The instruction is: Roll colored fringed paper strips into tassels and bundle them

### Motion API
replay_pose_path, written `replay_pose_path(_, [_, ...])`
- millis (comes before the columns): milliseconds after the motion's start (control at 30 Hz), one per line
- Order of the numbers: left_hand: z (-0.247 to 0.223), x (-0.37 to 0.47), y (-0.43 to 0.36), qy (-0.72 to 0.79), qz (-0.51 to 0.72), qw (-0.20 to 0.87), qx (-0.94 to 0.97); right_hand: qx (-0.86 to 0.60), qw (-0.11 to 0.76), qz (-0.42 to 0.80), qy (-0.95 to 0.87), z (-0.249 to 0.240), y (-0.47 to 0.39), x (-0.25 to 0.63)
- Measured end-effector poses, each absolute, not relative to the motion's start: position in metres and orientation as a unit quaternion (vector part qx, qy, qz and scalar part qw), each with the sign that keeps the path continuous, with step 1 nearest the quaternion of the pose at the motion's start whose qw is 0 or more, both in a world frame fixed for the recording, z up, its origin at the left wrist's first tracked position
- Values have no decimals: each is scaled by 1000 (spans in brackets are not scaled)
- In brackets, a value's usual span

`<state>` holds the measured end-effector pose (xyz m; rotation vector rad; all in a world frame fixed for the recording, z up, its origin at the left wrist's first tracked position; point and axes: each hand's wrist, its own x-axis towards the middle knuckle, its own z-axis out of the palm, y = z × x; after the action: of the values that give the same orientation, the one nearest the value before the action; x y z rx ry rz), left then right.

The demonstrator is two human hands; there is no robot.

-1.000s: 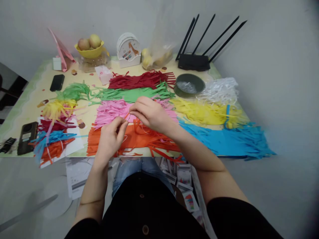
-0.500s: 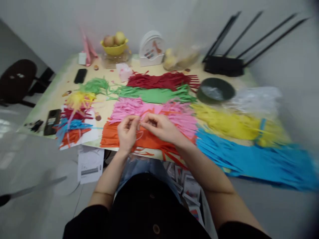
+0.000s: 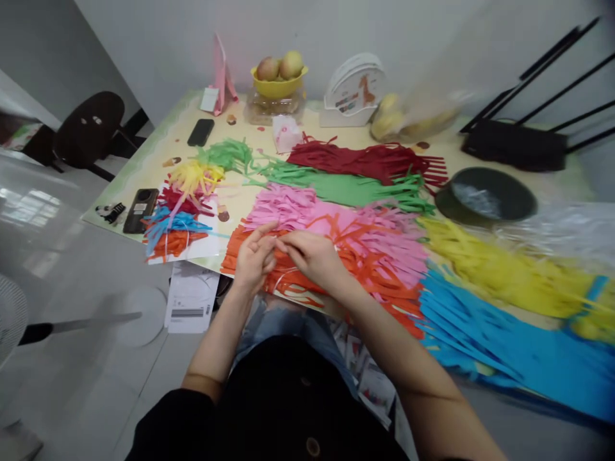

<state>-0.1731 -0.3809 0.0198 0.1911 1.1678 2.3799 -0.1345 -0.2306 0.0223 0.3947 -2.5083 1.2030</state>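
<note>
Paper fringe in orange [image 3: 289, 264] lies beneath both hands [image 3: 255, 261].

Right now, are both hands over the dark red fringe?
No, the left hand and right hand are over the orange fringe; the dark red fringe lies farther back.

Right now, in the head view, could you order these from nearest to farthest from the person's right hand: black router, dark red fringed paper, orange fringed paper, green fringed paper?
From the right hand:
1. Orange fringed paper: directly below it.
2. Green fringed paper: beyond the pink.
3. Dark red fringed paper: just behind the green.
4. Black router: far right, near the wall.
</note>
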Motion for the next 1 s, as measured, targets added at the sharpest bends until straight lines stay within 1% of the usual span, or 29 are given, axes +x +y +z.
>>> replay_pose_path(100, [17, -179, -389, 429, 860, 267, 76, 156, 142, 441, -872, 23, -227, -139])
replay_pose_path(300, [6, -170, -396, 527, 806, 250, 98, 62, 145, 598, -786, 37, -231, -141])
replay_pose_path(400, [-2, -164, -405, 594, 759, 238, 119, 34, 116, 675, -728, 34, -248, -138])
replay_pose_path(500, [-5, -174, -430, 712, 656, 179, 174, -27, 70, 780, -621, 23, -261, -135])
replay_pose_path(567, [-6, -192, -457, 813, 548, 82, 180, -60, 61, 822, -563, 15, -265, -135])
replay_pose_path(600, [-5, -203, -471, 870, 463, 27, 168, -72, 66, 829, -551, 11, -265, -135])
replay_pose_path(633, [-5, -214, -485, 926, 348, -20, 147, -83, 72, 830, -546, 7, -265, -135])
replay_pose_path(667, [-5, -225, -498, 964, 229, -32, 132, -93, 78, 830, -545, 4, -265, -135])
replay_pose_path(700, [-6, -235, -509, 982, 138, -30, 123, -102, 84, 829, -543, 2, -264, -135])
replay_pose_path(733, [-7, -243, -517, 990, 78, -15, 117, -109, 87, 830, -541, 0, -264, -134])
replay_pose_path(800, [-9, -254, -527, 992, 39, 10, 119, -113, 90, 831, -538, -2, -263, -134])
replay_pose_path(1000, [-7, -261, -530, 991, 40, 3, 129, -101, 96, 803, -579, -6, -262, -134])
